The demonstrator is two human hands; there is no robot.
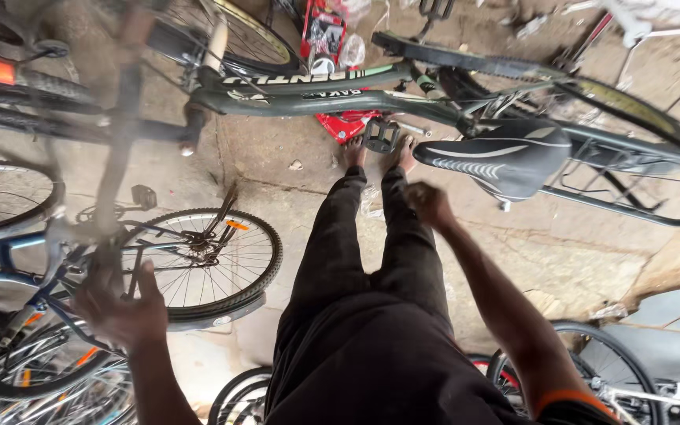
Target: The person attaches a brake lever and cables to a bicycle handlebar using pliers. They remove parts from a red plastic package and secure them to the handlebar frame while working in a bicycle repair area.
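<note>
Left hand, blurred, fingers spread near a bicycle wheel; right hand, curled and seemingly empty, beside the saddle. Steadying the frame first seems wise.

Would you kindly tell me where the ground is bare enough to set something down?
Bare stone floor lies right of the black-trousered legs, below the black saddle. A smaller patch sits between the dark green bicycle frame and the spoked wheel. The left side is crowded with bicycles.
</note>
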